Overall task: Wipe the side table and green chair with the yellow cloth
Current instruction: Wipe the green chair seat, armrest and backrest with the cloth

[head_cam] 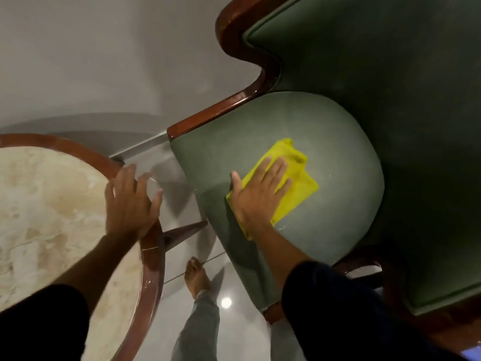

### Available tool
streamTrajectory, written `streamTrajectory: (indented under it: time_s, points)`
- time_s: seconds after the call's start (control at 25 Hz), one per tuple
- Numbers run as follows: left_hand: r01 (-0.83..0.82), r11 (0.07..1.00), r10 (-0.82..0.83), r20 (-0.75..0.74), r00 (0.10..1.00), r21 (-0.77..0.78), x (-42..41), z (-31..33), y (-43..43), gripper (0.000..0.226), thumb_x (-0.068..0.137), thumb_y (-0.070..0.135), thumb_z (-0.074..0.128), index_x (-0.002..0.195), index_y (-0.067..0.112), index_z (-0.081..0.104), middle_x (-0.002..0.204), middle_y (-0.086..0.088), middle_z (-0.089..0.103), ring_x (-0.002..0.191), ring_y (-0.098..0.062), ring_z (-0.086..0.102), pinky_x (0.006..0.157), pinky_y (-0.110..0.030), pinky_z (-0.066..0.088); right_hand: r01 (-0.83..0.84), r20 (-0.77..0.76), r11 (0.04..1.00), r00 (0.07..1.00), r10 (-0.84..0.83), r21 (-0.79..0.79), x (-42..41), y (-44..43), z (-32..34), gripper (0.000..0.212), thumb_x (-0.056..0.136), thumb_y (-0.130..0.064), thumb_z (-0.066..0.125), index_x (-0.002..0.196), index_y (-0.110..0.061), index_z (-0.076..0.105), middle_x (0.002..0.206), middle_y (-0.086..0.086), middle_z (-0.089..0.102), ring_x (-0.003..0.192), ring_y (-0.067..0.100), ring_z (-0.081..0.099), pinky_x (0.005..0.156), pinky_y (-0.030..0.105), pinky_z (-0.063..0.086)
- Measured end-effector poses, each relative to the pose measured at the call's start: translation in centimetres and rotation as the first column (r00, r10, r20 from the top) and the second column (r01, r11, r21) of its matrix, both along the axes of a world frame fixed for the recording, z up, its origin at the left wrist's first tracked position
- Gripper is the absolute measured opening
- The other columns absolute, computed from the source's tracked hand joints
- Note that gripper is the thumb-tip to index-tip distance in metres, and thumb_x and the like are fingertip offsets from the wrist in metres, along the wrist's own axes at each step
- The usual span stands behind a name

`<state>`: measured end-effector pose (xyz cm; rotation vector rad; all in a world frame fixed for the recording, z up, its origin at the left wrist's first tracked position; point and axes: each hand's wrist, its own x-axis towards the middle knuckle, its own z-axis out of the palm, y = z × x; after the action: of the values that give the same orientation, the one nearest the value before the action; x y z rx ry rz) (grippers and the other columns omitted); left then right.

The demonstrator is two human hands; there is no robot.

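The green chair [335, 142] fills the right side, with a rounded green seat and a dark wooden frame. A folded yellow cloth [296, 183] lies flat on the seat. My right hand [257, 194] presses on the cloth's left part with fingers spread, palm down. The round side table [52, 204], with a pale marble top and a reddish wooden rim, sits at the left. My left hand [130, 201] rests over the table's right rim, fingers apart, holding nothing. It looks blurred.
A glossy white tiled floor [182, 256] runs between table and chair. My bare foot [196, 277] and a grey trouser leg stand in that gap. A pointed wooden table leg [184, 233] juts toward the chair. A pale wall is behind.
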<state>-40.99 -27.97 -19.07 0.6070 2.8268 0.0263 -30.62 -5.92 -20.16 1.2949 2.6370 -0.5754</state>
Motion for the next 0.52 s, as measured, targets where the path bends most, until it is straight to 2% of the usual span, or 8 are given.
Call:
streamTrajectory:
  time_s: [0.12, 0.16, 0.2, 0.28, 0.32, 0.4, 0.52]
  points:
    - [-0.012, 1.000, 0.012, -0.011, 1.000, 0.008, 0.5, -1.6, -0.9, 0.061, 0.090, 0.049, 0.036, 0.136, 0.010, 0.048, 0.156, -0.020, 0.031, 0.148, -0.037, 0.021, 0.118, -0.055, 0.018, -0.215, -0.012, 0.965, 0.976, 0.219, 0.153, -2.6, 7.9, -2.6, 0.076, 0.094, -0.059, 0.030, 0.154, -0.013, 0.024, 0.163, 0.015, 0.021, 0.152, 0.031, 0.016, 0.121, 0.056, 0.012]
    - [-0.014, 0.999, 0.015, -0.033, 0.999, 0.047, 0.9, -1.9, -1.0, 0.060, 0.091, 0.049, 0.036, 0.135, 0.011, 0.048, 0.156, -0.019, 0.031, 0.148, -0.036, 0.020, 0.119, -0.055, 0.016, -0.177, 0.013, 0.966, 0.984, 0.178, 0.189, -2.3, 11.5, -3.3, 0.075, 0.094, -0.059, 0.028, 0.155, -0.015, 0.022, 0.164, 0.013, 0.018, 0.152, 0.031, 0.014, 0.121, 0.057, 0.011]
    - [-0.016, 0.997, 0.020, -0.055, 0.998, 0.080, 1.1, -2.2, -1.0, 0.058, 0.090, 0.048, 0.036, 0.134, 0.011, 0.049, 0.156, -0.018, 0.032, 0.149, -0.036, 0.020, 0.120, -0.054, 0.015, -0.066, 0.025, 0.974, 0.998, 0.062, 0.215, -1.1, 14.8, -3.9, 0.074, 0.094, -0.059, 0.026, 0.155, -0.017, 0.020, 0.165, 0.012, 0.016, 0.152, 0.031, 0.012, 0.121, 0.059, 0.011]
    - [-0.012, 0.991, 0.023, -0.083, 0.996, 0.131, 1.2, -2.7, -0.9, 0.053, 0.091, 0.045, 0.038, 0.131, 0.011, 0.052, 0.155, -0.017, 0.033, 0.149, -0.034, 0.020, 0.120, -0.052, 0.012, 0.263, 0.046, 0.940, 0.959, -0.279, 0.217, 3.8, 18.4, -4.0, 0.074, 0.093, -0.062, 0.021, 0.156, -0.022, 0.018, 0.165, 0.014, 0.013, 0.152, 0.034, 0.010, 0.120, 0.059, 0.013]
    - [-0.005, 0.988, 0.021, -0.100, 0.995, 0.153, 1.0, -2.9, -1.0, 0.051, 0.093, 0.043, 0.039, 0.129, 0.010, 0.054, 0.154, -0.018, 0.035, 0.149, -0.034, 0.021, 0.121, -0.052, 0.012, 0.400, 0.052, 0.889, 0.906, -0.420, 0.225, 6.2, 17.3, -3.6, 0.074, 0.093, -0.064, 0.019, 0.156, -0.025, 0.018, 0.165, 0.015, 0.013, 0.152, 0.035, 0.011, 0.119, 0.058, 0.015]
    - [0.045, 0.982, -0.013, -0.173, 0.985, 0.184, 1.0, -3.2, -1.2, 0.047, 0.097, 0.040, 0.042, 0.126, 0.006, 0.058, 0.151, -0.021, 0.041, 0.147, -0.035, 0.026, 0.121, -0.051, 0.015, 0.501, 0.072, 0.833, 0.846, -0.529, 0.234, 8.6, 11.3, -3.4, 0.072, 0.096, -0.064, 0.018, 0.155, -0.024, 0.022, 0.163, 0.017, 0.018, 0.151, 0.038, 0.016, 0.118, 0.059, 0.019]
    - [0.081, 0.974, -0.030, -0.236, 0.971, 0.212, 1.6, -3.4, -1.2, 0.043, 0.099, 0.039, 0.044, 0.124, 0.008, 0.061, 0.147, -0.021, 0.048, 0.146, -0.035, 0.032, 0.121, -0.054, 0.022, 0.380, 0.049, 0.887, 0.913, -0.405, 0.262, 5.7, 2.5, -3.6, 0.070, 0.098, -0.062, 0.025, 0.153, -0.019, 0.029, 0.160, 0.016, 0.028, 0.148, 0.040, 0.023, 0.115, 0.063, 0.021]
